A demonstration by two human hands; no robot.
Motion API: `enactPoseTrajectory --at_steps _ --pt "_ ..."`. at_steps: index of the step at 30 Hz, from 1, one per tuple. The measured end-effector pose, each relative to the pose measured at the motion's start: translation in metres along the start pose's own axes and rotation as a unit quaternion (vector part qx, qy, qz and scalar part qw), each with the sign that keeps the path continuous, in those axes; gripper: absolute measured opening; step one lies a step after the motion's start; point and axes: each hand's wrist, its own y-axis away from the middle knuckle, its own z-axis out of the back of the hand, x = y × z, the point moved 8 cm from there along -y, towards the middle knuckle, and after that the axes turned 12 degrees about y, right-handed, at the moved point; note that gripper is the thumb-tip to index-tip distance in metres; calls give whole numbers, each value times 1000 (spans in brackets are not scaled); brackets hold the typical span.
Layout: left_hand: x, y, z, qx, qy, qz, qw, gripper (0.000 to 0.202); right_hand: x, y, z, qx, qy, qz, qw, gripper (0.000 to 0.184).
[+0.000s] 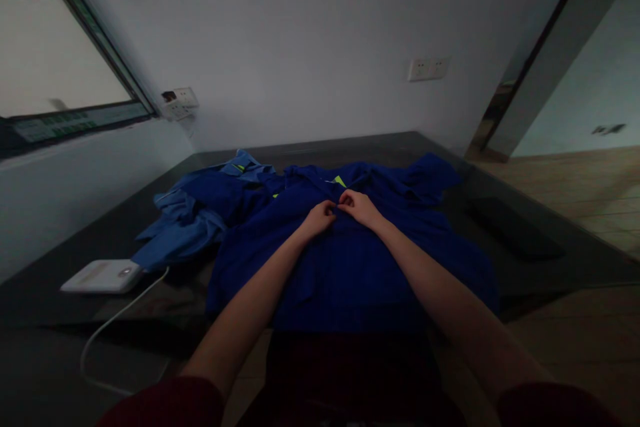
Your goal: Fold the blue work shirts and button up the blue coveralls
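A dark blue shirt lies spread over the table, its collar away from me and its lower edge hanging toward my lap. Close together at the upper front of the shirt, my left hand and my right hand both pinch the fabric with bent fingers. Whether a button sits between the fingertips is too dark and small to make out. Just beyond the right hand, a yellow-green tag shows near the collar. One shirt sleeve stretches out to the right.
A lighter blue garment lies bunched on the left of the dark table. Near it is a white device with a white cable. On the right rests a flat black object. Wall sockets are behind.
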Motion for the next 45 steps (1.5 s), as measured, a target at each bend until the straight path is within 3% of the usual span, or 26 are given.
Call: enactPoseTrajectory --at_steps 6,12,16,26,33,40,45 --pt "-11 5 4 9 -9 -37 999 24 15 6 4 28 92 73 993 13" --pt "-36 13 17 -43 -52 -126 990 9 30 9 14 10 29 117 993 16" --pt "-39 13 20 -41 -25 -122 991 13 30 10 24 -19 33 97 995 19" --pt "-33 12 19 -42 -10 -88 995 12 40 20 29 -48 210 39 976 22" --pt "-43 19 23 -86 -131 -129 979 14 47 22 21 -27 256 66 964 15" --pt "-56 32 12 -71 -296 -132 943 21 50 25 18 -10 308 74 948 16" --pt "-58 35 5 -59 -347 -123 928 26 52 28 14 4 322 71 944 23"
